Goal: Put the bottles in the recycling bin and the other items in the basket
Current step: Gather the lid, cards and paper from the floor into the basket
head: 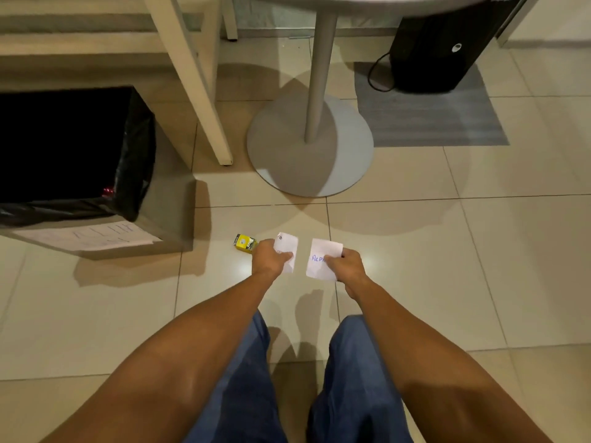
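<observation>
My left hand [270,259] pinches a small white paper piece [287,247] above the tiled floor. My right hand [347,262] pinches a second white paper piece [321,255] with blue handwriting on it. The two pieces hang side by side, a small gap between them. A small yellow box [244,242] lies on the floor just left of my left hand. A cardboard box lined with a black bag [137,148] stands at the left, with a handwritten paper label [89,238] on its front. No bottles are in view.
A round table's grey pedestal base [310,145] stands just beyond my hands. A pale wooden furniture leg [198,91] slants down beside the lined box. A black appliance [438,49] sits on a grey mat [431,119] at the far right. My blue-trousered legs fill the bottom.
</observation>
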`<action>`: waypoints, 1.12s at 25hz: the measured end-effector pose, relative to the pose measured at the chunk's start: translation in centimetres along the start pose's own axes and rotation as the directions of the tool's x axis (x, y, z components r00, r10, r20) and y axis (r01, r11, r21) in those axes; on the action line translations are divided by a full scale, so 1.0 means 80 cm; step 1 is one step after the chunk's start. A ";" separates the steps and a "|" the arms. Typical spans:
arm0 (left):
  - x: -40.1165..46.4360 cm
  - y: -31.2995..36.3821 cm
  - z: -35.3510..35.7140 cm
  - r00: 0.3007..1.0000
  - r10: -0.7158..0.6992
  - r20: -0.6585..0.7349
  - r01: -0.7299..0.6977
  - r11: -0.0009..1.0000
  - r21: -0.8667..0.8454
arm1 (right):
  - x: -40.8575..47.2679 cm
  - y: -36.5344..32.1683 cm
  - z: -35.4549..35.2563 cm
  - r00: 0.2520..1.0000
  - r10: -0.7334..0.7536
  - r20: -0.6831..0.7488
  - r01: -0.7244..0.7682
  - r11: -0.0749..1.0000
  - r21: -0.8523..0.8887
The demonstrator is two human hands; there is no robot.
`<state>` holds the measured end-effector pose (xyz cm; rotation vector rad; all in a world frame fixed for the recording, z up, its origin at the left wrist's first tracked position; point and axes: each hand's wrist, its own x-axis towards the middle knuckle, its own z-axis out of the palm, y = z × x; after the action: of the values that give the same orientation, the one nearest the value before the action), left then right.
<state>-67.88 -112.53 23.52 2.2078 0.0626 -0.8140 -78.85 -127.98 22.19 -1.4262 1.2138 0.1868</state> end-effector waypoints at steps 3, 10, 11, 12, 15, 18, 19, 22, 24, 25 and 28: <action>-0.063 0.062 -0.045 0.999 -0.003 0.053 -0.001 0.997 0.078 | -0.081 -0.055 -0.037 0.998 0.038 0.053 -0.038 0.999 -0.001; -0.197 0.231 -0.154 1.000 0.007 0.013 -0.007 1.000 0.029 | -0.239 -0.209 -0.127 0.995 0.019 0.096 -0.028 0.996 0.088; -0.211 0.253 -0.167 1.000 0.007 -0.006 -0.007 1.000 0.017 | -0.255 -0.230 -0.138 0.995 0.010 0.100 -0.019 0.996 0.084; -0.224 0.275 -0.180 1.000 0.013 -0.021 -0.012 1.000 0.009 | -0.270 -0.252 -0.148 0.994 -0.011 0.107 0.002 0.997 0.083; -0.259 0.337 -0.211 0.997 0.035 -0.068 -0.037 0.999 -0.025 | -0.309 -0.314 -0.179 0.990 -0.077 0.118 0.067 0.994 0.082; -0.267 0.383 -0.233 0.991 0.059 -0.124 -0.073 0.991 -0.111 | -0.328 -0.361 -0.202 0.984 -0.135 0.119 0.123 0.987 0.099; -0.266 0.401 -0.242 0.986 0.073 -0.147 -0.095 0.985 -0.144 | -0.329 -0.378 -0.208 0.981 -0.159 0.111 0.146 0.982 0.119; -0.249 0.457 -0.268 0.972 0.107 -0.209 -0.150 0.968 -0.200 | -0.318 -0.439 -0.218 0.970 -0.227 0.083 0.211 0.963 0.167; -0.227 0.493 -0.282 0.966 0.130 -0.221 -0.178 0.961 -0.212 | -0.305 -0.482 -0.220 0.965 -0.258 0.058 0.243 0.952 0.184; -0.215 0.512 -0.289 0.960 0.154 -0.232 -0.205 0.955 -0.213 | -0.298 -0.504 -0.221 0.959 -0.278 0.047 0.264 0.944 0.198; -0.165 0.572 -0.309 0.919 0.248 -0.307 -0.331 0.908 -0.256 | -0.272 -0.577 -0.218 0.926 -0.378 0.020 0.366 0.906 0.212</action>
<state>-51.98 -125.24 73.15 1.9559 -0.0122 -0.3094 -63.70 -141.08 72.25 -1.4298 0.8625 -0.1556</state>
